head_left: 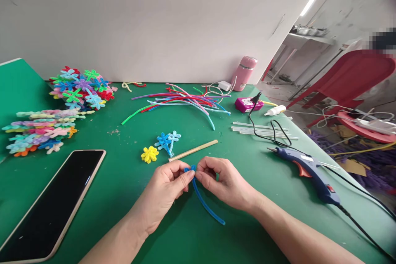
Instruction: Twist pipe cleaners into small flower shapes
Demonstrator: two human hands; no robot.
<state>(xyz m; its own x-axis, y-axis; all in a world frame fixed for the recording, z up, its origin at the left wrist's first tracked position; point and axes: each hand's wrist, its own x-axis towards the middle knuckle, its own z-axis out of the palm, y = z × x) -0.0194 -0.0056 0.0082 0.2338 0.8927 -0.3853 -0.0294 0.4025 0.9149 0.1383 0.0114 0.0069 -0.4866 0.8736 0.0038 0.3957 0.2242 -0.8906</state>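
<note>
Between my two hands is a blue pipe cleaner (206, 206), its upper end bent into small loops and its long tail curving down to the right. My left hand (168, 181) pinches the looped part between thumb and fingers. From the other side, my right hand (224, 179) grips the same bent end with thumb and forefinger. Just beyond my hands lies a thin wooden stick (194, 150). Left of the stick are a yellow pipe-cleaner flower (149, 154) and blue pipe-cleaner flowers (163, 141) with twisted stems.
Loose coloured pipe cleaners (185, 101) lie farther back. Finished flowers (82, 86) are heaped at the left, above a phone (52, 206). On the right are a glue gun (306, 171) with its cord, glue sticks (262, 129), a purple box (244, 105) and a pink bottle (244, 73).
</note>
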